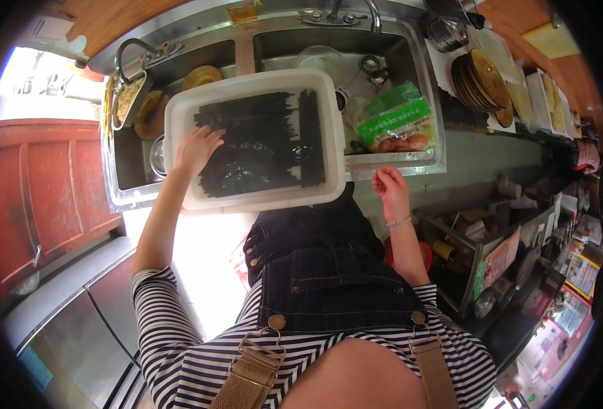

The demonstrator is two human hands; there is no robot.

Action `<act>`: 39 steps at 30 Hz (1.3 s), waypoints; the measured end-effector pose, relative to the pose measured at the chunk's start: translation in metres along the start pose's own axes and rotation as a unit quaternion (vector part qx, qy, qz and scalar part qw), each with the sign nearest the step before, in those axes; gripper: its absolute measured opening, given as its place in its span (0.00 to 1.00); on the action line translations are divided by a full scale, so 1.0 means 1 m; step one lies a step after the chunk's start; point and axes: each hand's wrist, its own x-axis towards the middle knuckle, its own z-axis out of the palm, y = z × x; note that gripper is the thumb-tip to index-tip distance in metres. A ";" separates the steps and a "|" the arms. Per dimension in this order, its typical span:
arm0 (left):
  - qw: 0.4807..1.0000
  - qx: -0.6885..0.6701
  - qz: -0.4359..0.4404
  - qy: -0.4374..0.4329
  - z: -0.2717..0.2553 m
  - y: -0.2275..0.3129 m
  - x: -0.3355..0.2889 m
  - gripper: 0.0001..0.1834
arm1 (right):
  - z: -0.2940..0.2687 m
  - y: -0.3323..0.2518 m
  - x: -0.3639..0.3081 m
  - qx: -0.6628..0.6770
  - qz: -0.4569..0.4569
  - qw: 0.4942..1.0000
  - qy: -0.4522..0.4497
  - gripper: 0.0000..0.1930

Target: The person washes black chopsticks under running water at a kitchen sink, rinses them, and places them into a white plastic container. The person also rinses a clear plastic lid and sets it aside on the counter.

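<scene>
A white plastic tub [260, 206] rests across the front of the double sink. Inside it lie many thin black sticks [247, 143], apparently chopsticks, side by side in one wide block with a narrower row to the right. Their surface has a wet shine. My left hand [199, 148] reaches over the tub's left side, its fingers stretched out over the left ends of the sticks; whether they press on them I cannot tell. To the right of the tub, before the sink's front edge, my right hand [390, 185] hovers with its fingers curled in and nothing visible in them.
The right basin [410, 75] holds a green-and-clear plastic bag [397, 123] and a clear bowl. In the left basin are brown plates [201, 76] and a white container [130, 102]. Stacked brown plates [478, 85] stand at the far right, above a cluttered metal cart [478, 252].
</scene>
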 end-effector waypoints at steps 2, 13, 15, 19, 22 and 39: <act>1.000 -0.012 0.005 0.015 0.005 0.002 -0.008 0.14 | 0.003 0.000 0.003 -0.009 0.005 1.000 0.000 0.03; 0.991 -0.004 -0.078 0.112 0.012 -0.011 -0.017 0.09 | 0.012 -0.001 0.007 -0.009 0.003 1.000 -0.012 0.04; 0.988 -0.007 -0.058 0.145 0.015 -0.005 -0.013 0.11 | 0.011 0.000 0.007 -0.006 0.005 1.000 -0.012 0.04; 0.993 0.009 -0.039 0.112 0.024 0.017 -0.006 0.20 | 0.010 0.003 0.008 -0.004 0.002 1.000 -0.014 0.03; 0.997 0.022 -0.030 0.068 0.028 0.036 0.005 0.25 | 0.011 0.004 0.008 -0.003 0.004 1.000 -0.014 0.03; 0.988 -0.103 -0.108 0.029 0.015 0.040 0.032 0.27 | 0.014 0.006 0.002 0.005 0.001 1.000 -0.010 0.02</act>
